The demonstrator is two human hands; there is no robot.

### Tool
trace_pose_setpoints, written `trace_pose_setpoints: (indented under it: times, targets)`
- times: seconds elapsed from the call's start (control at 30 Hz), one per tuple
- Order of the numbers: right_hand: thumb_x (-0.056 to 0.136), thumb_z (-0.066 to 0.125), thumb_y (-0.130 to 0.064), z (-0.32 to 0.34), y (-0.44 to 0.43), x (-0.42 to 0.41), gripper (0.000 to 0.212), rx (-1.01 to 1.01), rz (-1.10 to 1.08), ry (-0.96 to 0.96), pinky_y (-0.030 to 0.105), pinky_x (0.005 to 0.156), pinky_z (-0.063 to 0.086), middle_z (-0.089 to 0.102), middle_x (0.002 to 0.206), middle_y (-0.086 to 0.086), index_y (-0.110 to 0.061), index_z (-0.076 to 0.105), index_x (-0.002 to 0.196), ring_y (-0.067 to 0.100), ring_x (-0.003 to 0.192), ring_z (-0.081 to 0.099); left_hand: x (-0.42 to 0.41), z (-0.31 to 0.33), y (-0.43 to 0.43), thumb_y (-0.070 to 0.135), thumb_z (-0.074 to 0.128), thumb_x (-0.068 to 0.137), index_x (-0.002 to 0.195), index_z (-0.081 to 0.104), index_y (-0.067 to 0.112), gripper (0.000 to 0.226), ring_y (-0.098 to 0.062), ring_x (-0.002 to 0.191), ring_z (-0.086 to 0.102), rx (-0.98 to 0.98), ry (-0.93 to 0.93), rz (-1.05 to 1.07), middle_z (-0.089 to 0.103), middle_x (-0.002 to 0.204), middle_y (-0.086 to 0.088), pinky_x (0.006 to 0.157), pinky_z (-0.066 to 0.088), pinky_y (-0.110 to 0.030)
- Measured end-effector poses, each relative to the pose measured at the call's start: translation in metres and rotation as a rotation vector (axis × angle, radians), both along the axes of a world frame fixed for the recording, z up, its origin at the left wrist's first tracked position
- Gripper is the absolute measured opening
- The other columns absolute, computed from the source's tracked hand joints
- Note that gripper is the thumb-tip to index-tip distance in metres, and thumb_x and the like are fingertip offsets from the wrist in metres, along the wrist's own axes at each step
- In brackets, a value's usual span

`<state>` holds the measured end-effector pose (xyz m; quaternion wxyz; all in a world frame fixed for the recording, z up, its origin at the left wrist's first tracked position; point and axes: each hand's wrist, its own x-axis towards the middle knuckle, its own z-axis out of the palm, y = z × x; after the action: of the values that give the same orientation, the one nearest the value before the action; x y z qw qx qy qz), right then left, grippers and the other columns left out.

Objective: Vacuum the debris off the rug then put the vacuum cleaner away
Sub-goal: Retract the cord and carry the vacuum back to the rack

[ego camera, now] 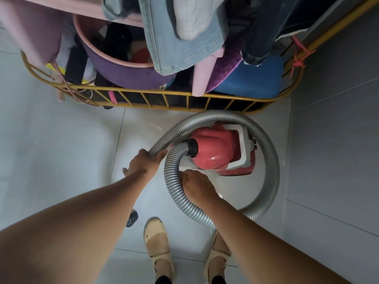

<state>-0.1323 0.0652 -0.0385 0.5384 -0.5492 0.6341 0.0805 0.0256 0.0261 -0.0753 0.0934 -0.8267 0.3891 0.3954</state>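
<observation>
A red vacuum cleaner with a white trim stands on the pale tiled floor, close to a yellow wire rack. Its grey ribbed hose loops in a wide ring around the body. My left hand grips the hose's free end to the left of the vacuum. My right hand holds the lower left bend of the hose loop, fingers curled over it. No rug shows in this view.
The yellow wire rack holds a purple bucket, a blue container and hanging clothes above. A grey wall runs along the right. My two feet in beige shoes stand below. A dark object lies beside my left arm.
</observation>
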Motion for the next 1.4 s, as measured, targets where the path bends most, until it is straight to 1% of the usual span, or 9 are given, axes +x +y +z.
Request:
trace_pose_setpoints:
  times: [0.13, 0.23, 0.3, 0.53, 0.77, 0.87, 1.03, 1.2, 1.4]
  targets:
    - [0.104, 0.022, -0.042, 0.005, 0.011, 0.01, 0.05, -0.004, -0.107, 0.206, 0.038, 0.092, 0.042, 0.062, 0.12, 0.012, -0.009, 0.057, 0.119, 0.031, 0.115, 0.055, 0.011, -0.014, 0.037, 0.057, 0.069, 0.057, 0.091, 0.044, 0.032, 0.049, -0.03, 0.09, 0.059, 0.016, 0.051, 0.109, 0.063, 0.091, 0.002, 0.088, 0.048, -0.05]
    - [0.104, 0.02, -0.042, 0.009, 0.013, 0.016, 0.05, -0.029, -0.107, 0.299, 0.037, 0.093, 0.041, 0.06, 0.125, 0.012, -0.012, 0.052, 0.126, 0.031, 0.117, 0.055, 0.017, -0.015, 0.062, 0.022, 0.083, 0.066, 0.105, 0.047, 0.019, 0.054, -0.027, 0.088, 0.058, 0.071, 0.054, 0.173, 0.061, 0.089, 0.0, 0.078, 0.045, -0.034]
    - [0.104, 0.02, -0.042, 0.011, 0.019, 0.017, 0.048, -0.055, -0.136, 0.329, 0.036, 0.093, 0.041, 0.061, 0.125, 0.012, -0.012, 0.051, 0.126, 0.031, 0.117, 0.055, 0.023, -0.02, 0.077, 0.015, 0.083, 0.068, 0.111, 0.05, 0.011, 0.054, -0.029, 0.091, 0.061, 0.113, 0.007, 0.236, 0.062, 0.092, -0.006, 0.072, 0.043, -0.031]
    - [0.103, 0.029, -0.043, 0.004, 0.046, 0.01, 0.042, -0.063, -0.304, 0.379, 0.037, 0.092, 0.044, 0.065, 0.116, 0.011, -0.012, 0.053, 0.119, 0.031, 0.11, 0.059, 0.012, -0.026, 0.101, 0.026, 0.069, 0.08, 0.103, 0.055, 0.014, 0.03, -0.033, 0.089, 0.06, -0.099, -0.027, 0.471, 0.067, 0.092, -0.009, 0.075, 0.048, -0.035]
    - [0.099, 0.046, -0.038, -0.009, 0.054, 0.015, 0.032, 0.03, -0.58, 0.178, 0.032, 0.088, 0.044, 0.067, 0.113, 0.005, -0.013, 0.057, 0.114, 0.026, 0.107, 0.059, -0.019, 0.005, 0.049, 0.032, 0.071, 0.082, 0.101, 0.053, 0.015, 0.031, -0.019, 0.071, 0.058, -0.321, 0.312, 0.686, 0.06, 0.078, 0.001, 0.061, 0.04, -0.026]
    - [0.099, 0.047, -0.036, -0.008, 0.055, 0.018, 0.03, 0.011, -0.614, 0.209, 0.029, 0.084, 0.039, 0.061, 0.116, 0.004, -0.013, 0.055, 0.115, 0.025, 0.111, 0.056, -0.031, 0.009, 0.038, 0.034, 0.071, 0.082, 0.101, 0.053, 0.014, 0.033, -0.013, 0.066, 0.058, -0.356, 0.397, 0.738, 0.062, 0.079, 0.001, 0.055, 0.041, -0.023]
    - [0.097, 0.045, -0.022, -0.015, 0.052, 0.013, 0.028, 0.081, -0.67, 0.25, 0.029, 0.088, 0.038, 0.054, 0.127, 0.008, -0.011, 0.052, 0.122, 0.025, 0.114, 0.053, -0.028, 0.001, 0.052, 0.042, 0.063, 0.088, 0.109, 0.051, 0.012, 0.038, -0.022, 0.071, 0.06, -0.331, 0.463, 0.919, 0.059, 0.078, -0.002, 0.073, 0.053, -0.04]
    - [0.1, 0.042, -0.028, -0.02, 0.047, 0.017, 0.047, 0.138, -0.627, 0.328, 0.036, 0.099, 0.039, 0.047, 0.138, 0.02, 0.003, 0.038, 0.134, 0.033, 0.126, 0.047, -0.031, 0.0, 0.056, 0.048, 0.05, 0.095, 0.109, 0.051, 0.007, 0.043, -0.016, 0.062, 0.054, -0.272, 0.461, 0.964, 0.054, 0.072, -0.001, 0.056, 0.045, -0.03]
    - [0.098, 0.048, -0.037, -0.02, 0.045, 0.013, 0.053, 0.153, -0.671, 0.449, 0.04, 0.099, 0.037, 0.03, 0.141, 0.021, 0.0, 0.028, 0.131, 0.038, 0.125, 0.04, -0.033, 0.002, 0.043, 0.056, 0.043, 0.094, 0.121, 0.053, 0.008, 0.056, -0.03, 0.095, 0.063, -0.228, 0.4, 0.931, 0.065, 0.107, -0.01, 0.087, 0.054, -0.047]
